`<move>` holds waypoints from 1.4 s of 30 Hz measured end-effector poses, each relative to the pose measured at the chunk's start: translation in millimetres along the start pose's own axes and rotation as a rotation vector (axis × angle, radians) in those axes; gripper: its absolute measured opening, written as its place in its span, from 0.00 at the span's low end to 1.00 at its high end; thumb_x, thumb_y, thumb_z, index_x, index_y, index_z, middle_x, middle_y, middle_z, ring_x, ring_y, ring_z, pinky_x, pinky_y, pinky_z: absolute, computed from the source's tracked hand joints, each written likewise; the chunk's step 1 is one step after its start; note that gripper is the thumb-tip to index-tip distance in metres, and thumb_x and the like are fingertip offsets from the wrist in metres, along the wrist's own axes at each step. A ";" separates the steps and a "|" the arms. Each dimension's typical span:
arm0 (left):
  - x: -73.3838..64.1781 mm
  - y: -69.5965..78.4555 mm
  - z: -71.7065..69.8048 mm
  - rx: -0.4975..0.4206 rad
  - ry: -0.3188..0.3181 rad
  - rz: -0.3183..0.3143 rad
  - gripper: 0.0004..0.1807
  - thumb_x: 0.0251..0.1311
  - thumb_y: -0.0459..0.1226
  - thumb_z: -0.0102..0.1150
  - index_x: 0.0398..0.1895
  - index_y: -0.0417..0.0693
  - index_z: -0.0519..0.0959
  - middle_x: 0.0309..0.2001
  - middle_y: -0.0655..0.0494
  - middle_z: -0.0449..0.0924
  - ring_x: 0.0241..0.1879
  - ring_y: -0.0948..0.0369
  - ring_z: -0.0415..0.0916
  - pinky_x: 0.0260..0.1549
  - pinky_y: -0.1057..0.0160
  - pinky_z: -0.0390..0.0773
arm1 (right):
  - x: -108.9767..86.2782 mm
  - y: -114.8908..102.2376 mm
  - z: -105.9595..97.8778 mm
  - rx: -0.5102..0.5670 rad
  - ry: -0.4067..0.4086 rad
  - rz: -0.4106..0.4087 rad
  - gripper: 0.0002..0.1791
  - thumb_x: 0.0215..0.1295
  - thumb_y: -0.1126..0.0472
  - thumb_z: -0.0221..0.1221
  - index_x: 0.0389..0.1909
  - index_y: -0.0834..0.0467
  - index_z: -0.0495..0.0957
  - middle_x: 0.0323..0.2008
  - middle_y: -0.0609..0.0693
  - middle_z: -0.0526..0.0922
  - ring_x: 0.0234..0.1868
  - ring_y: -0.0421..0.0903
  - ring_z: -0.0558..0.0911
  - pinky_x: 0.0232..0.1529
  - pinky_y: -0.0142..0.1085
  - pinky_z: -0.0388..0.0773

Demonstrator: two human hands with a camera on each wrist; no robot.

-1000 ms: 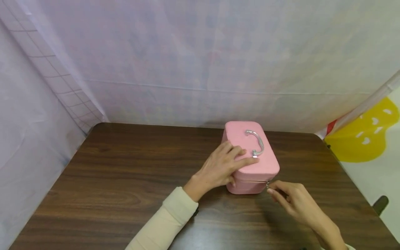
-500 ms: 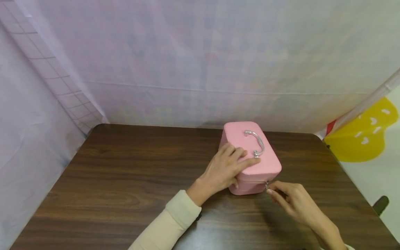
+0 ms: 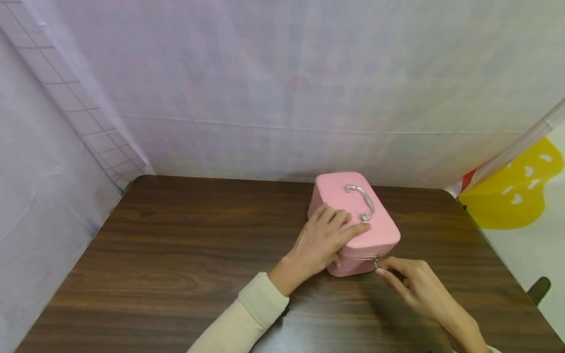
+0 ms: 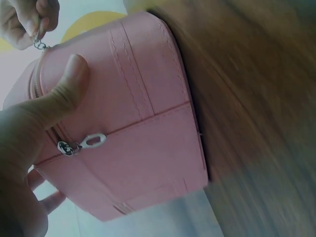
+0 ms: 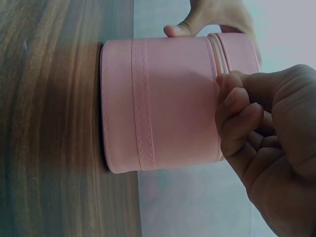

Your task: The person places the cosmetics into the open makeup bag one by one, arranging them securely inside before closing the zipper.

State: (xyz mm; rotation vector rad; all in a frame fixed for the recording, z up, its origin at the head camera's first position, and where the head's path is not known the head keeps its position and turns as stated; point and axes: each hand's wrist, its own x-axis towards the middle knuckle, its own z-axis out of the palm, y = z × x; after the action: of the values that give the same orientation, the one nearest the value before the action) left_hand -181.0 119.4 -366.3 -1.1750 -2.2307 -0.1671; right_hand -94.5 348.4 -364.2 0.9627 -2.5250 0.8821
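Observation:
A pink vanity case (image 3: 335, 189) with a silver handle (image 3: 368, 198) on its lid stands on the table. My left hand (image 3: 315, 242) grips its near left edge, fingers across the lid and thumb against the side wall below the zipper. At the near right corner, my right hand (image 3: 417, 284) pinches a small metal zipper pull (image 3: 376, 262) between thumb and forefinger, its other fingers curled in. A second zipper pull (image 4: 93, 140) hangs loose beside the left thumb in the left wrist view. The zipper seam (image 4: 37, 81) runs around just under the lid.
The dark wood-grain table (image 3: 176, 235) stretches away to the left of the case. A pale hanging curtain (image 3: 247, 88) closes off the back. Beyond the table's right edge is a yellow patterned shape (image 3: 507, 201).
The case has turned slightly, its near end swinging to the right. My left hand has shifted a little right with it, while my right hand stays at nearly the same spot on the zipper pull.

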 end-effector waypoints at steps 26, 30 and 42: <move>4.0 17.5 2.9 0.075 0.047 -0.065 0.56 0.16 0.57 0.74 0.64 0.68 0.68 0.44 0.58 0.69 0.45 0.58 0.67 0.57 0.54 0.62 | -1.9 -1.9 4.0 0.034 -0.010 -0.003 0.21 0.54 0.79 0.61 0.31 0.47 0.73 0.22 0.33 0.72 0.19 0.31 0.72 0.17 0.22 0.69; 6.3 23.3 1.9 0.119 0.043 -0.082 0.54 0.21 0.57 0.75 0.64 0.66 0.67 0.46 0.58 0.70 0.47 0.58 0.68 0.58 0.52 0.63 | -1.7 -1.9 4.1 0.035 -0.011 -0.011 0.21 0.53 0.79 0.61 0.31 0.48 0.74 0.23 0.34 0.73 0.20 0.31 0.73 0.18 0.22 0.70; 8.2 34.8 -1.4 0.140 -0.048 -0.143 0.57 0.21 0.61 0.74 0.66 0.65 0.65 0.46 0.58 0.69 0.45 0.59 0.66 0.58 0.50 0.60 | -0.3 -3.6 5.3 0.055 -0.023 -0.012 0.20 0.54 0.79 0.61 0.32 0.48 0.74 0.22 0.34 0.73 0.20 0.32 0.73 0.17 0.22 0.70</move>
State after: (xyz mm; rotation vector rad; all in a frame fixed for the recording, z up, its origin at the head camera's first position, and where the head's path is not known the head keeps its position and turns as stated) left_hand -156.5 145.5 -366.1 -0.9550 -2.3281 -0.0402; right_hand -92.2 343.0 -366.8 1.0096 -2.5233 0.9470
